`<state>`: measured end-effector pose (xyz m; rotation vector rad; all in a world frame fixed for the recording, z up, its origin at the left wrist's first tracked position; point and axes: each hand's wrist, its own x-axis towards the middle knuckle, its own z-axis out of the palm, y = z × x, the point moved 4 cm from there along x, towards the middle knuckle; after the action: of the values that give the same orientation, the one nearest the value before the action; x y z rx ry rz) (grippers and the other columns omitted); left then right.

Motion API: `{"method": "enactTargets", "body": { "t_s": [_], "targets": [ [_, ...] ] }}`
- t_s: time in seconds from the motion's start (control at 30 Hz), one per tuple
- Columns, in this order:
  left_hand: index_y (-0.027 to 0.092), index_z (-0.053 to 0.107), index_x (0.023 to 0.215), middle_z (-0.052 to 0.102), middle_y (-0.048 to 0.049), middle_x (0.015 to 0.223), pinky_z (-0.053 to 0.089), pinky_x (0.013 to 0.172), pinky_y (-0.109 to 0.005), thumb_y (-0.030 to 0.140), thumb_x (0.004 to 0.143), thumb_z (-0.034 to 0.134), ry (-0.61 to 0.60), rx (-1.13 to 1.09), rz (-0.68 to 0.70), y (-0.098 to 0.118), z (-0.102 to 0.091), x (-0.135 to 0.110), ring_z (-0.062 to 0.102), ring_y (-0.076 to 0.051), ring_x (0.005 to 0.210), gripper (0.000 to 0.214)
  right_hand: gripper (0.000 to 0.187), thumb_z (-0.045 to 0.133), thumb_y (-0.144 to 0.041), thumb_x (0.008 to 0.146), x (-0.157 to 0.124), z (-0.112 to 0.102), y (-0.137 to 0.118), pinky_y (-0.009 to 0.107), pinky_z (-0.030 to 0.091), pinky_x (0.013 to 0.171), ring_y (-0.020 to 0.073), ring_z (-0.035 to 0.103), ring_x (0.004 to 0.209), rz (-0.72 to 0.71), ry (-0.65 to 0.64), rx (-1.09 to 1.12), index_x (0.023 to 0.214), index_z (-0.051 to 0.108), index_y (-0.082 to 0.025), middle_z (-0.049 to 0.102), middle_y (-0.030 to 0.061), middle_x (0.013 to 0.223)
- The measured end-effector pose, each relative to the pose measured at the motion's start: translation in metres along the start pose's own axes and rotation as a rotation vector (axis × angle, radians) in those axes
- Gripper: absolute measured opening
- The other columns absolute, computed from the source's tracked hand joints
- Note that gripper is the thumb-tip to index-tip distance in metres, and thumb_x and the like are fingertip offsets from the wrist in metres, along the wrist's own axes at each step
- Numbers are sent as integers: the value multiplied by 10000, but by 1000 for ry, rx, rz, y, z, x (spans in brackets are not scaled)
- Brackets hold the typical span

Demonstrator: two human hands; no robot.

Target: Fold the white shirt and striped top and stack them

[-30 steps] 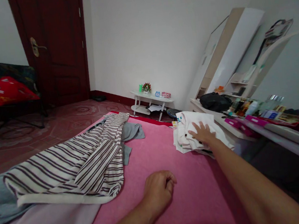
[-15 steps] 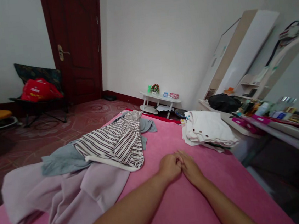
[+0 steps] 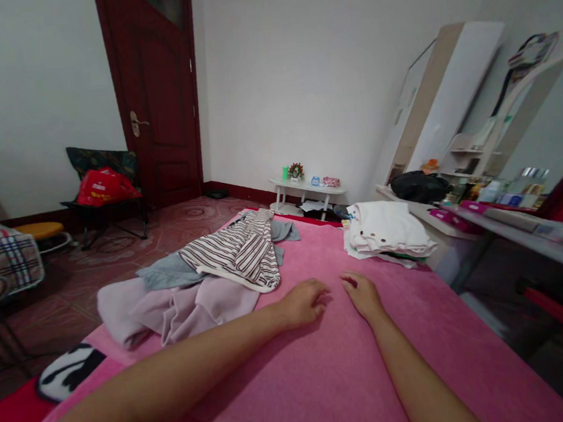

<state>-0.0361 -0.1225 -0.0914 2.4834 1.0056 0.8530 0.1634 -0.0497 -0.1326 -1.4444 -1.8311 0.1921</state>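
Note:
My left hand [image 3: 305, 302] hovers over or rests on the pink blanket [image 3: 329, 374], fingers apart and slightly curled, holding nothing. Just to its right, my right hand [image 3: 362, 293] is also empty, its fingers loosely bent and apart. A gap of blanket shows between the two. Left of my left hand lies a striped shirt [image 3: 235, 249] in white and dark brown, spread over a grey-blue garment [image 3: 167, 271] and a pale mauve garment [image 3: 186, 308]. Beyond my right hand sits a folded stack of white clothes [image 3: 388, 226] with dark buttons on top.
A dressing table [image 3: 525, 232] with bottles and a black bag [image 3: 420, 186] borders the bed on the right. A small white table [image 3: 304, 187] stands past the bed's far end. At the left are a folding chair [image 3: 105, 159] with a red bag [image 3: 105, 187] and a stool [image 3: 42, 231].
My hands were clasped together and have come apart, the left one moving leftward and its fingers loosening. The view has shifted left, showing more of the room's left side. The clothes look unmoved.

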Motion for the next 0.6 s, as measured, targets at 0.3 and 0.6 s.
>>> {"method": "enactTargets", "body": {
  "t_s": [0.3,0.6],
  "targets": [
    [132,522,1256,621,-123,1134,404,878,-318,435,693,690,251,515,-557,-71,-160,-65,548,-270,1045,661,238,524,-242,729,0,-4,3,394,450,977,224,638,1008,36,48,109,851,724,-198,712,73,1040],
    [147,602,699,537,15,635,335,595,-228,319,790,528,329,137,-441,-57,-140,-25,487,-128,637,208,237,579,-359,727,-1,-7,-4,425,446,970,259,640,986,64,59,192,825,725,-200,723,80,998]
  ]
}}
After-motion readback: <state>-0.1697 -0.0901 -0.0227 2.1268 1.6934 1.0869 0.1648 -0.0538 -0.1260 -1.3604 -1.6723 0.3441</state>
